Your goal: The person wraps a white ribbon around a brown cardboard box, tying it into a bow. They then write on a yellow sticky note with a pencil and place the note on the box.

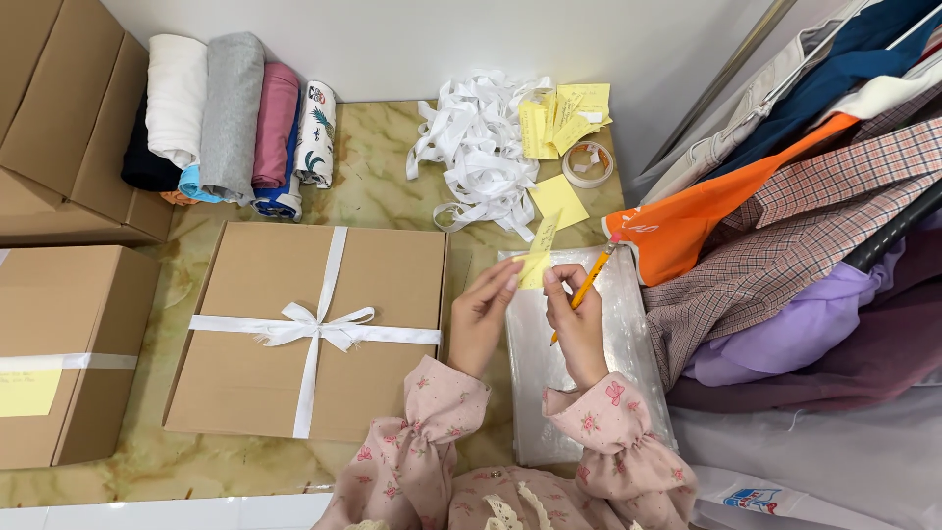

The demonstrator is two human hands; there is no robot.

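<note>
Marbled green-and-cream desk (383, 186) carries the work: above a clear plastic-wrapped flat packet (579, 363) near the right edge, a small yellow sticky note (539, 250) stands upright, pinched at its lower end between the closed fingers of the left hand (481, 319) and the fingertips of the right hand (577, 319). The right hand's fingers also clamp a yellow pencil (589, 283) slanting far-right. Left of them lies a flat cardboard box (255, 383) tied with a white ribbon bow (316, 326); farther off sit loose white ribbon (481, 147) and more yellow notes (564, 118).

free: marble strip (471, 265) beside ribboned box (255, 334) | blocked right: hanging clothes (785, 226) | far: ribbon pile (481, 147)
</note>
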